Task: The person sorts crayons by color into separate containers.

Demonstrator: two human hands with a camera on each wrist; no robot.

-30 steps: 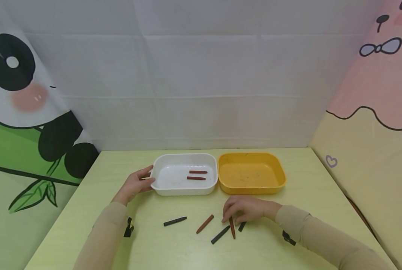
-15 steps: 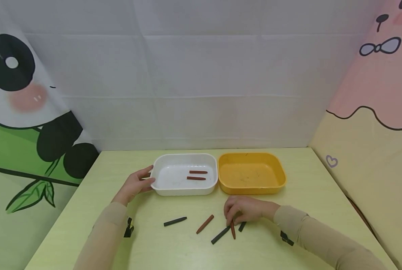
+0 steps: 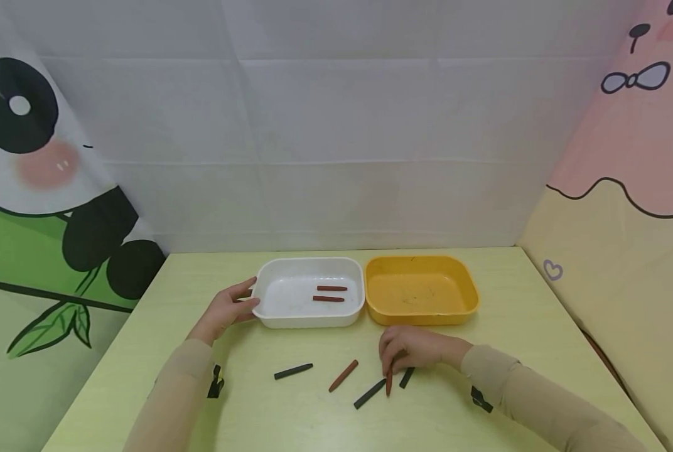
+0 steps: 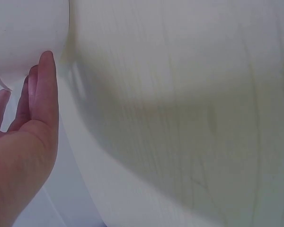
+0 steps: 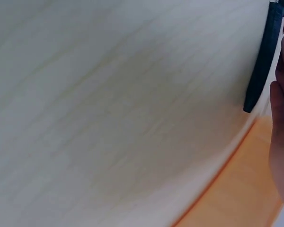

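My left hand (image 3: pixel 226 309) touches the left end of a white tray (image 3: pixel 280 320); in the left wrist view its fingers (image 4: pixel 47 90) lie fairly straight against the tray wall. Two reddish-brown crayons lie inside that tray. In front of the yellow tray (image 3: pixel 421 319), my right hand (image 3: pixel 412 348) pinches a reddish-brown crayon (image 3: pixel 389 384) by its upper end, the tip pointing toward me. A black crayon (image 3: pixel 370 394) lies just left of it, and another black crayon (image 3: pixel 407 377) just right, partly hidden by the hand in the head view.
Farther left on the table (image 3: pixel 291 420) are a loose reddish-brown crayon (image 3: pixel 343 375) and a black crayon (image 3: pixel 294 371). Both trays stand side by side toward the back, with a white cloth wall (image 3: pixel 336 188) behind. Printed cloth hangs at both sides.
My right hand has shifted slightly right, and the crayon under its fingers has turned more upright in the head view. The left hand and both trays have stayed put.
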